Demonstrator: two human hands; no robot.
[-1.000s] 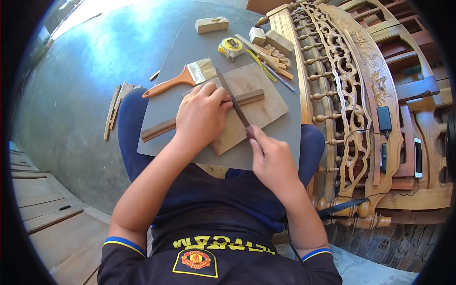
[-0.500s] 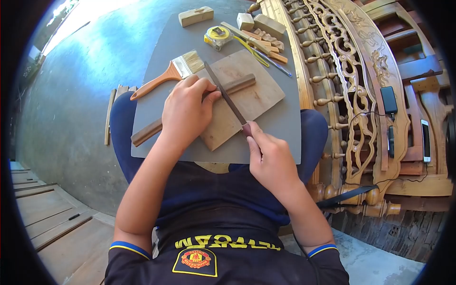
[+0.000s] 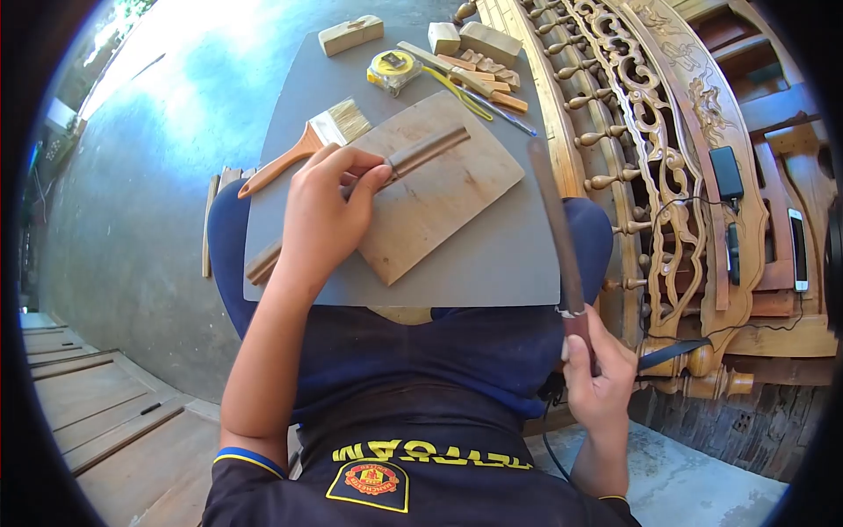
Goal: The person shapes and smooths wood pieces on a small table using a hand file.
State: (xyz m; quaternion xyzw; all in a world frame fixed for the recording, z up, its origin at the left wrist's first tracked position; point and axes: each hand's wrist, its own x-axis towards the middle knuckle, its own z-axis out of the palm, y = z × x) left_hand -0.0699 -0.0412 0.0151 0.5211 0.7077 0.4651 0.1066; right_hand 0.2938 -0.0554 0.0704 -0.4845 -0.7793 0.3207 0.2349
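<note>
My left hand point(image 3: 332, 206) pinches a long brown wooden strip point(image 3: 430, 149) between thumb and fingers. The strip lies slantwise across a flat wooden board point(image 3: 448, 189), its lower end reaching past the board over the grey tabletop point(image 3: 492, 263). Off to the right, my right hand point(image 3: 599, 369) grips the handle of a long metal file point(image 3: 559, 228). The file points upward, apart from the strip and slightly blurred. Beside my left hand lies a paintbrush point(image 3: 303, 145) with an orange-brown handle and pale bristles.
At the far side sit a yellow tape measure point(image 3: 395, 68), wood blocks point(image 3: 351, 35), small wooden pieces point(image 3: 492, 79) and a blue pen point(image 3: 514, 119). Carved wooden furniture point(image 3: 632, 105) stands close on the right, with a phone point(image 3: 797, 250) and a power bank point(image 3: 726, 174) on it.
My right hand has drawn the file away from the strip, to the right and nearer my body. My left hand, still on the strip, has shifted slightly left.
</note>
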